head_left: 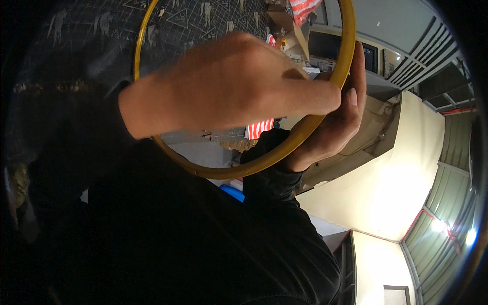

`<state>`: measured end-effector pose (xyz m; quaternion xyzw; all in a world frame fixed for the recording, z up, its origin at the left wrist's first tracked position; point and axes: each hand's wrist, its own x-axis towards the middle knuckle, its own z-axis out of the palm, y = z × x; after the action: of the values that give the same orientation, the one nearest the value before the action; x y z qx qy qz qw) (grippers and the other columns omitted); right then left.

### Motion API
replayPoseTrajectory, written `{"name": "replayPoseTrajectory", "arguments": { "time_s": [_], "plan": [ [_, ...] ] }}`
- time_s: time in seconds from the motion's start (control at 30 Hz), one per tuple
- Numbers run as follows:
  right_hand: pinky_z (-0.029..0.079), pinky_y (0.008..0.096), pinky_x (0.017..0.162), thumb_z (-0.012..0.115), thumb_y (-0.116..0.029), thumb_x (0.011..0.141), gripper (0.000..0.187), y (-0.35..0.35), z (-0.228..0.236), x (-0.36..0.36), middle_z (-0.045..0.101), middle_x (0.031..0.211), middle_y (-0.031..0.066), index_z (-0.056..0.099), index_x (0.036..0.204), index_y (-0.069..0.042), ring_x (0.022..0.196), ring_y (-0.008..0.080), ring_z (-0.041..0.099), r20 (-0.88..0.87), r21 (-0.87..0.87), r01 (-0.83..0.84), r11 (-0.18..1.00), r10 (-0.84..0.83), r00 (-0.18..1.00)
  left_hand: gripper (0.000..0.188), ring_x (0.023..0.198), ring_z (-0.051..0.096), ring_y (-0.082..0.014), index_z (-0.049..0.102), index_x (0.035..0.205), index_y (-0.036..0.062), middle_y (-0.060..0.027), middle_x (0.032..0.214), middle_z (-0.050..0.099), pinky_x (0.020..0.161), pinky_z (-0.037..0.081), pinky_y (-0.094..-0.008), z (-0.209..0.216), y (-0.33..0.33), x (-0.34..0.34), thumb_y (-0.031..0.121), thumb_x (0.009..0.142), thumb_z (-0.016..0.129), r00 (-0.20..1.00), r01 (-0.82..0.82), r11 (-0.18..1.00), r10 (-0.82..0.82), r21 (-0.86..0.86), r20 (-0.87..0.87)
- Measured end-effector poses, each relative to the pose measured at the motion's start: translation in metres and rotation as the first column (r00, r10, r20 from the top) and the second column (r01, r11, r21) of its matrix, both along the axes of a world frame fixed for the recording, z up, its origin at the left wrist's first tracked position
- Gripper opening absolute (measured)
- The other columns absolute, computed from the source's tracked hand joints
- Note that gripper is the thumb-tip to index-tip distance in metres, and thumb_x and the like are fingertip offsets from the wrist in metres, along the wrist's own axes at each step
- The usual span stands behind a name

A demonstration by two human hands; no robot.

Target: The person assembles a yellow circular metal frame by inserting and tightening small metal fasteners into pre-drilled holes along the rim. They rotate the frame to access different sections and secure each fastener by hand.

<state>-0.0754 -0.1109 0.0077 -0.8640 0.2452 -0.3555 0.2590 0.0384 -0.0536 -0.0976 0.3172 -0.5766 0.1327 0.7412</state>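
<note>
A large thin yellow hoop is held up close in front of me, its top running out of the picture. From the left, my left hand reaches across the hoop, slightly blurred, back toward me. Its fingers are closed, with the foremost digit lying over the hoop's right side. Behind that same side is my right hand, partly hidden by the hoop and my left hand. One of its fingers stretches upward along the outside, while another digit, nail showing, bends at the rim. Both arms wear black sleeves.
Beyond the hoop lies a dark sheet with printed marks. Open cardboard boxes and red-and-white striped bags are behind my hands. At right stand cream panels and a corrugated metal wall with bright lamps. A blue object shows below the hoop.
</note>
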Motion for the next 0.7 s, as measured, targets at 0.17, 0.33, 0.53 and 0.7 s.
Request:
{"name": "replayPoseTrajectory", "arguments": {
  "time_s": [0.17,0.33,0.53,0.7],
  "plan": [
    [0.050,0.0313,0.098,0.039,-0.039,0.094,0.072,0.004,0.003,0.002,0.054,0.146,0.0247,0.046,0.148,0.008,0.123,0.0259,0.061,0.000,0.003,-0.047,0.999,0.047,0.999,0.011,0.068,0.072,-0.0192,0.063,0.094,0.0051,-0.0081,0.077,0.070,0.060,0.059,-0.0304,0.002,-0.002,0.018,0.013,0.092,0.070,0.990,-0.028,0.999,0.030,-0.018,0.139],
    [0.046,0.0361,0.107,0.040,-0.031,0.095,0.067,0.006,0.003,0.006,0.053,0.148,0.0252,0.045,0.148,0.010,0.127,0.0283,0.059,0.004,-0.009,-0.032,0.999,0.032,0.999,0.014,0.070,0.070,-0.0174,0.061,0.092,0.0063,-0.0060,0.078,0.067,0.059,0.056,-0.0308,0.008,0.008,-0.012,0.016,0.093,0.072,0.953,0.220,0.960,-0.173,0.175,-0.249],
    [0.046,0.0351,0.106,0.045,-0.027,0.093,0.064,-0.002,0.008,-0.002,0.058,0.142,0.0269,0.049,0.145,0.009,0.124,0.0287,0.063,-0.092,-0.138,-0.078,0.987,0.065,0.994,0.021,0.078,0.068,-0.0200,0.061,0.098,0.0078,-0.0047,0.081,0.062,0.074,0.056,-0.0370,0.003,0.008,-0.006,0.015,0.087,0.077,0.995,-0.035,0.988,0.049,0.153,-0.089],
    [0.051,0.0326,0.095,0.047,-0.028,0.091,0.064,-0.019,0.006,0.001,0.062,0.136,0.0277,0.052,0.145,0.005,0.106,0.0309,0.070,-0.113,-0.195,-0.273,0.942,0.255,0.960,0.028,0.085,0.067,-0.0242,0.062,0.101,0.0089,-0.0033,0.084,0.062,0.085,0.052,-0.0416,0.028,0.024,0.026,0.010,0.080,0.079,0.994,-0.107,0.936,0.087,0.337,0.073]
  ]
}}
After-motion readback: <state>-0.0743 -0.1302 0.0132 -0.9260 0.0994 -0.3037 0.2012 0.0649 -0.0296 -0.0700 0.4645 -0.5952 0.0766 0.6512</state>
